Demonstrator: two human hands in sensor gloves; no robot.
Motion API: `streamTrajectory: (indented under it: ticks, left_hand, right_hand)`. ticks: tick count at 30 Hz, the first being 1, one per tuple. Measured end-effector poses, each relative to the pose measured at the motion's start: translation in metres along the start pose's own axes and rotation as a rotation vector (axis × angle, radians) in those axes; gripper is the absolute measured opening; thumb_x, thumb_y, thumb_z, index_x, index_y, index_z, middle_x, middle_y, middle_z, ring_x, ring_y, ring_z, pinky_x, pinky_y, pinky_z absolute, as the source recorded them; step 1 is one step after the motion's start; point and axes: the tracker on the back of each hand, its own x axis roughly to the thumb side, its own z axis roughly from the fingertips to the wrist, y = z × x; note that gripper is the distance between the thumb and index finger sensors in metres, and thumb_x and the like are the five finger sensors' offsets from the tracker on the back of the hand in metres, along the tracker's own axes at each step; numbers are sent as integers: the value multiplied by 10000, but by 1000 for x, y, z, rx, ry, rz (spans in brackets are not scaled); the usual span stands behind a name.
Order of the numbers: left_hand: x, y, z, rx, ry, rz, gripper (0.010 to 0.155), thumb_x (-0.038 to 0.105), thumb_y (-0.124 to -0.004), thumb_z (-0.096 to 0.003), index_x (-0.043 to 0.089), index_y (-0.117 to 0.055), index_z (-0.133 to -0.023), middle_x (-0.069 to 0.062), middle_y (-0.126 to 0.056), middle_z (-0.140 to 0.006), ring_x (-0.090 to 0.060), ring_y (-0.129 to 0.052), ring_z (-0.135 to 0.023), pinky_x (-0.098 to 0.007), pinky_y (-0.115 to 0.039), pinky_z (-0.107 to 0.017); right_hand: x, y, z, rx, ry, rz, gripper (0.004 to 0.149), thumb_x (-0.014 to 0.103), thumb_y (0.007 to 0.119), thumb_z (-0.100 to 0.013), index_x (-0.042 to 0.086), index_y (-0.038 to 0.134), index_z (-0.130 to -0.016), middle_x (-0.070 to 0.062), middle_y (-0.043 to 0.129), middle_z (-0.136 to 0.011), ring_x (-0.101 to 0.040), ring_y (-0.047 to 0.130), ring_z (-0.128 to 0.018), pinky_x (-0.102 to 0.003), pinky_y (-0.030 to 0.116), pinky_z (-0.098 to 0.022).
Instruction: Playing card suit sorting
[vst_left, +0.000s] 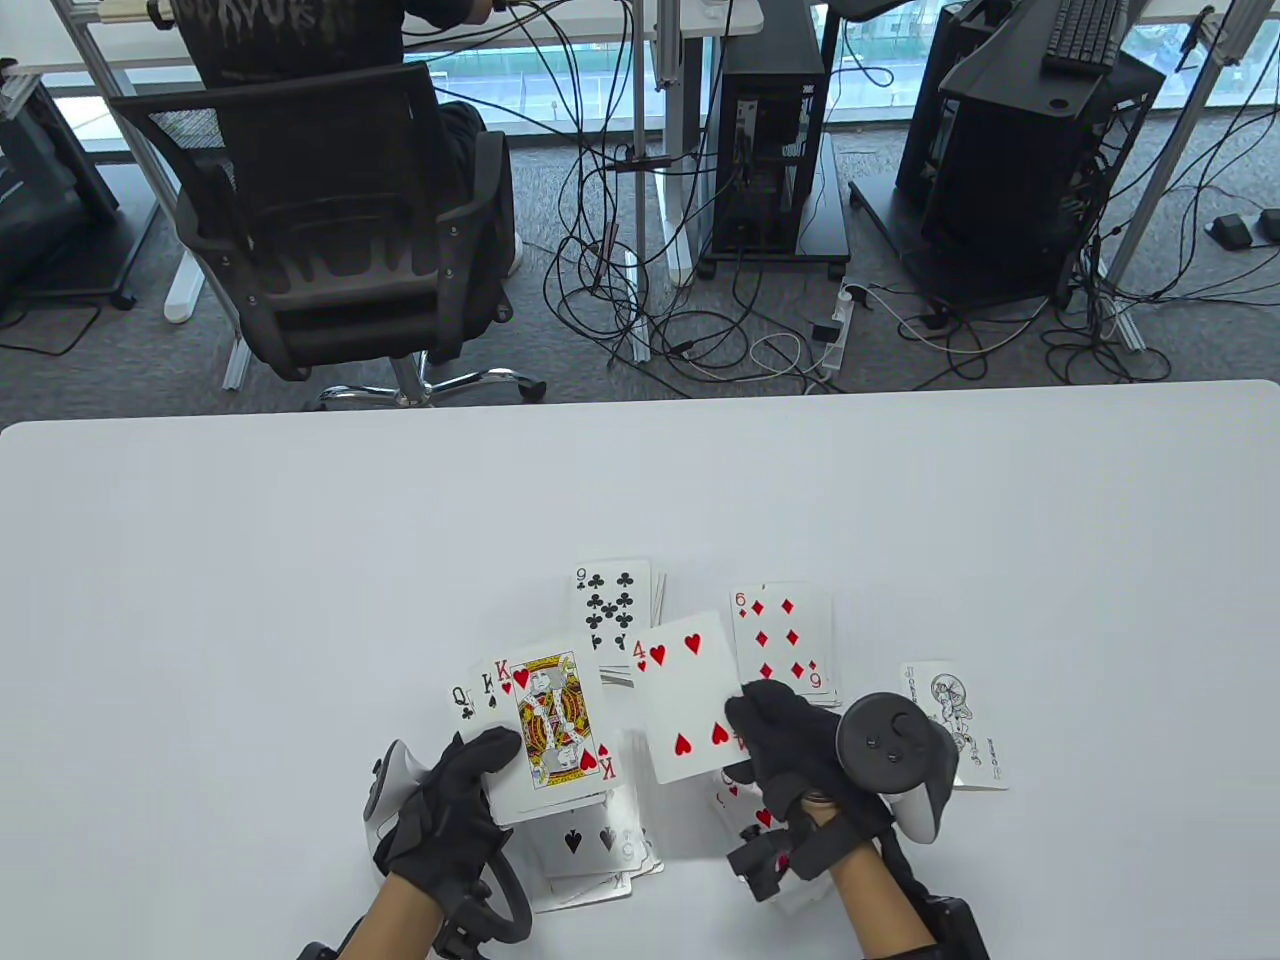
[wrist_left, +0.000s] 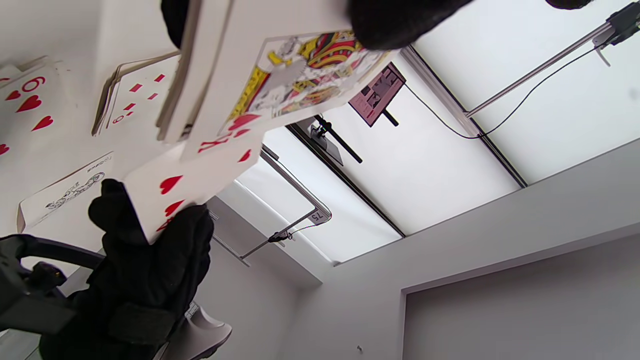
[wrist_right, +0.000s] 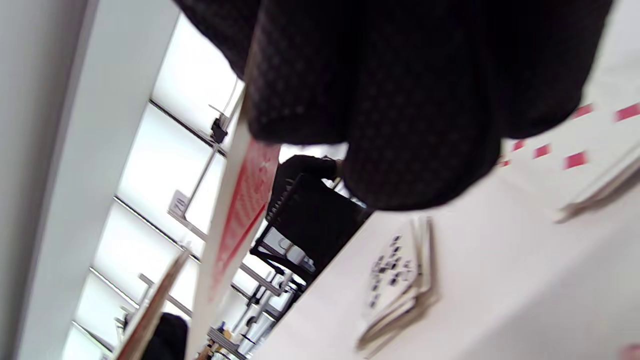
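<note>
Nearest the camera, the left hand in its black glove grips a fanned packet of white playing cards, fingers curled beneath and thumb on top; a king of hearts faces up, with a queen and king of clubs peeking out on its left. Under that packet a loose pile with a black spade card rests on the white table. To the right, the right hand pinches the near corner of a four of hearts, lifted off the table. Farther off lie a nine-of-clubs stack and, right of it, a six-of-diamonds stack. A joker card sits at far right.
</note>
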Motion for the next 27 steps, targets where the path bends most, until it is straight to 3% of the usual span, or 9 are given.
streamTrajectory:
  ticks: [3,9,15,24,27]
  left_hand:
    - [-2,1,0,3,8,3,523,399,-630,-630,323,-375,-1080,65,-555,-1106,-178,-741,-975,-401,-660,-730]
    - [-3,0,1,10,16,3,524,400,-629,-630,320,-373,-1081,64,-552,-1107,-182,-738,-975,-403,-657,-731]
    - [-3,-1,2,12,26,4,523,398,-628,-631,319,-373,-1081,61,-550,-1107,-185,-736,-976,-405,-656,-731]
    - [-4,-4,2,15,43,0,525,397,-629,-630,317,-372,-1081,59,-550,-1107,-187,-735,-976,-406,-655,-731]
    - [-4,-4,2,17,49,-3,525,396,-629,-631,316,-372,-1082,57,-549,-1108,-189,-734,-976,-407,-655,-731]
  right_hand:
    - [-26,-9,10,129,116,146,386,154,691,-515,-184,763,-686,-102,936,-352,-306,983,-218,-519,838,-312]
    - [-57,-4,22,285,242,362,390,145,702,-509,-201,764,-680,-122,937,-341,-326,976,-204,-533,830,-301]
    - [-56,18,20,440,202,759,409,161,699,-511,-205,758,-684,-124,936,-343,-315,974,-204,-529,828,-300]
    - [-41,44,23,545,160,1158,485,241,640,-536,-192,727,-739,-141,935,-398,-355,973,-266,-556,809,-345]
    - [-38,44,22,538,174,1203,523,278,640,-543,-186,724,-771,-162,938,-425,-375,971,-287,-567,804,-354]
